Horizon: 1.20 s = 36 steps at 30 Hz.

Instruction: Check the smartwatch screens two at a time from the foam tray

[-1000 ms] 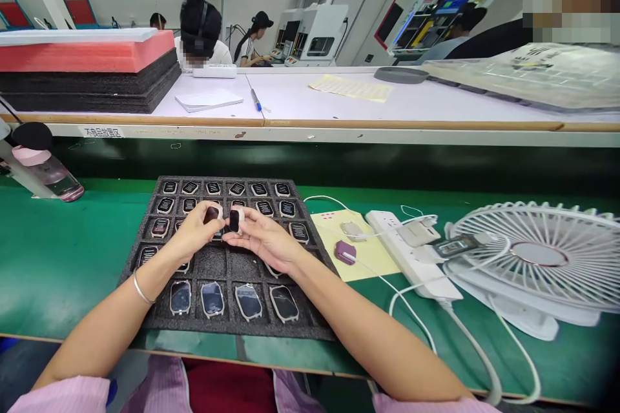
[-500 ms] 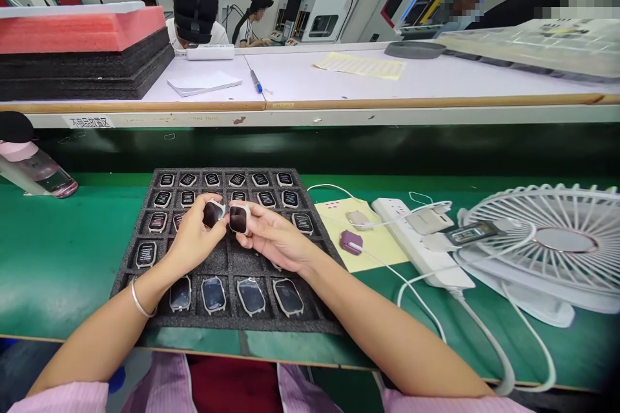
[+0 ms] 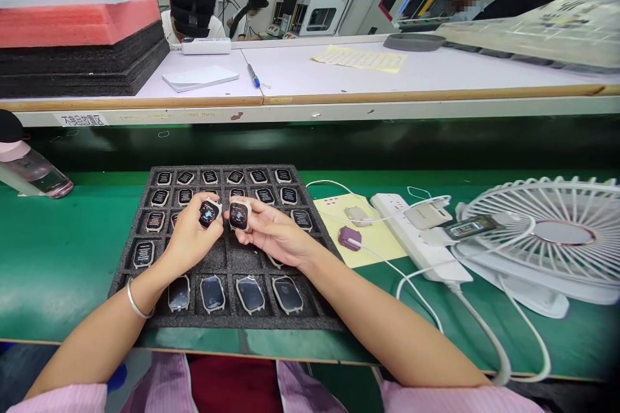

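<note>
My left hand (image 3: 191,239) pinches a small white-cased watch body (image 3: 209,212) with its screen lit. My right hand (image 3: 274,232) grips a second lit watch body (image 3: 239,215) right beside it. Both hands hover over the middle of a black foam tray (image 3: 231,259) on the green belt. The tray's far rows hold several watch bodies (image 3: 264,195) with pale text on their screens. Its near row holds several watch bodies (image 3: 249,294) with dark faces up.
Right of the tray lie a yellow sheet (image 3: 372,235) with two charging pucks, a white power strip (image 3: 419,244), cables and a white fan (image 3: 547,239). A pink bottle (image 3: 33,171) lies far left. Other people sit beyond the raised white bench (image 3: 339,87) with stacked foam (image 3: 82,45).
The screens of both held watch bodies went from dark to lit. The two hands turned the watches slightly face up and stayed over the tray.
</note>
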Tool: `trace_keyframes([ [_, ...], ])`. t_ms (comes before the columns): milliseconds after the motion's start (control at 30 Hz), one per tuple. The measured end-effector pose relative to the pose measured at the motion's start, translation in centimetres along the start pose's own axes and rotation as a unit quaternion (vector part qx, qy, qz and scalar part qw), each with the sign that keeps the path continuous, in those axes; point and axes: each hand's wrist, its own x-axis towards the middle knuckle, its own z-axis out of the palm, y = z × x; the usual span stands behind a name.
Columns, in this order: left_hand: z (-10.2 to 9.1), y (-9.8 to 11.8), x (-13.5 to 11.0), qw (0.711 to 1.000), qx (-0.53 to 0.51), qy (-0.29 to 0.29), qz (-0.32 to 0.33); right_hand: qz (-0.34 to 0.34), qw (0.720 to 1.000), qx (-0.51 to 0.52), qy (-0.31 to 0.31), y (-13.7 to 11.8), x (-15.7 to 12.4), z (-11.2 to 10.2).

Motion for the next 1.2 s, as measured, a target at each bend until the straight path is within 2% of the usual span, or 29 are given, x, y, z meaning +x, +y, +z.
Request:
trace_keyframes([
  [300, -0.15, 0.59, 0.07, 1.000, 0.006, 0.020, 0.007, -0.003, 1.000, -0.013, -0.027, 0.06, -0.15, -0.05],
  [1000, 0.08, 0.31, -0.04, 0.999, -0.024, 0.028, 0.020, -0.021, 1.000, 0.001, -0.021, -0.11, -0.31, 0.33],
  [1200, 0.02, 0.35, -0.08, 1.000, -0.015, 0.011, 0.022, -0.020, 1.000, -0.006, -0.016, -0.14, -0.32, 0.29],
])
